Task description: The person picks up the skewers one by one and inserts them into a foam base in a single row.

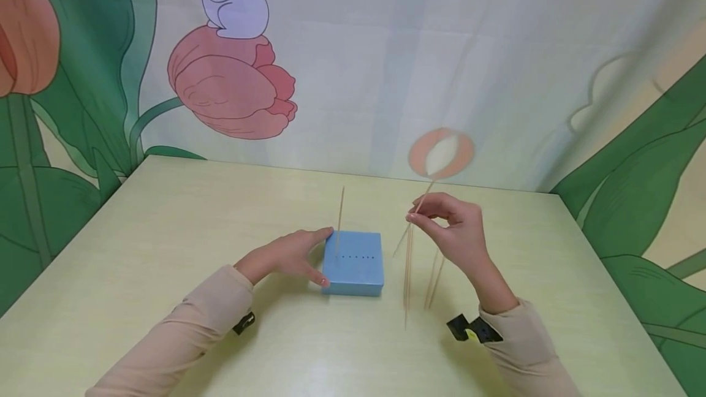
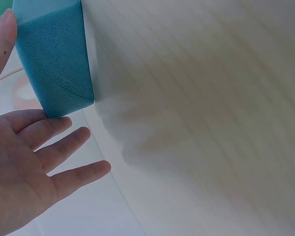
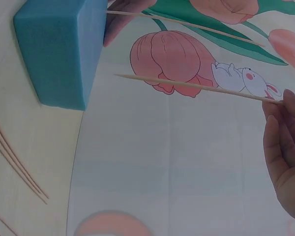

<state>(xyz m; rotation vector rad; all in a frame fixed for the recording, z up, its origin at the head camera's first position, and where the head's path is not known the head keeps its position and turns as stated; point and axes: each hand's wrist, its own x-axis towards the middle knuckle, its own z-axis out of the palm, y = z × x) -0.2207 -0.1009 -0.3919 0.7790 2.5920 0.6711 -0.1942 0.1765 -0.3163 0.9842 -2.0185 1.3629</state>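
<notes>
A blue foam block [image 1: 353,277] lies on the table with a row of small holes across its top. One thin wooden skewer [image 1: 341,210] stands upright in it at the left end of that row. My left hand [image 1: 289,255] holds the block's left side between thumb and index finger, on opposite faces; the other fingers [image 2: 83,178] extend clear of it. To the right of the block, my right hand [image 1: 455,225] pinches another skewer [image 3: 201,87] near its upper end between thumb and fingertips. This skewer slants in the air, its pointed lower end apart from the block.
Several loose skewers [image 1: 407,287] lie on the pale table [image 1: 276,348] right of the block, with more skewers [image 1: 434,283] below the right hand. Behind the table's far edge hangs a curtain [image 1: 342,78] printed with tulips and a rabbit.
</notes>
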